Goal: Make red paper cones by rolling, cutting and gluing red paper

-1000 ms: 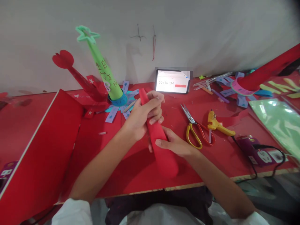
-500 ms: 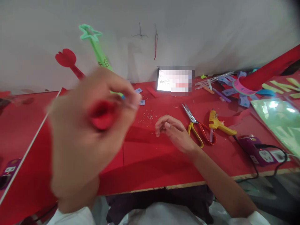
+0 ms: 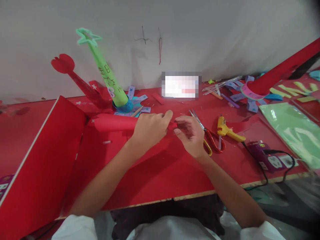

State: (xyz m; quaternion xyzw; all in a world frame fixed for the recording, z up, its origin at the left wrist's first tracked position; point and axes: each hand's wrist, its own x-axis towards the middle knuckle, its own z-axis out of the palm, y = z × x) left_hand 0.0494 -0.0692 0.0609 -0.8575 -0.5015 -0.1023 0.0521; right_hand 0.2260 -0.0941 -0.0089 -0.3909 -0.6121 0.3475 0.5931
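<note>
My left hand [image 3: 152, 128] is wrapped round a red paper cone [image 3: 115, 122] that lies sideways above the table. The cone's wide end points left, and its narrow tip sticks out past my fingers on the right. My right hand [image 3: 191, 135] is cupped at that tip, with thumb and fingers apart; whether it touches the paper I cannot tell. Just right of that hand lie scissors [image 3: 210, 136] with red and yellow handles, partly hidden by it. Behind the cone stands a green paper tube [image 3: 110, 80] topped by a star shape, in a blue base.
A red board [image 3: 42, 160] stands upright at the left. Behind it leans a red paper flower shape [image 3: 82, 83]. To the right are a yellow glue gun [image 3: 228, 130], a purple power socket box [image 3: 267, 158] with cables, and a green plastic-wrapped pack [image 3: 292, 130]. A lit screen [image 3: 181, 87] rests against the wall.
My left hand, blurred and close to the camera with the red paper cone, has moved down and right over the table. The cone's tip is now by my right hand, which has shifted slightly.
</note>
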